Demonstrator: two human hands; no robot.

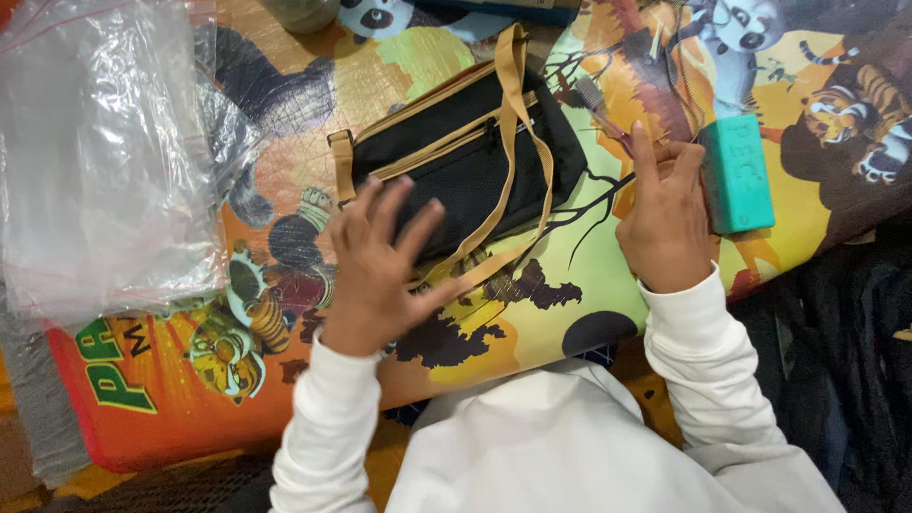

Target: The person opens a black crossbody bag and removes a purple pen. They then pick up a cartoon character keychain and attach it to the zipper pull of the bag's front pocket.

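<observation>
Your left hand [375, 271], fingers spread, is pressing the black pouch [465, 157]; your right hand [665, 223] is pinching a toothbrush [600, 109], needing the pouch unzipped.

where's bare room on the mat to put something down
Bare mat lies between the two hands, below the black bag. More shows below the plastic bags, left of the left hand. It is crowded around the right hand, which holds a toothbrush beside the teal block.

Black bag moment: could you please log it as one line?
left hand: spread on black bag | right hand: holds toothbrush | teal block beside
</observation>
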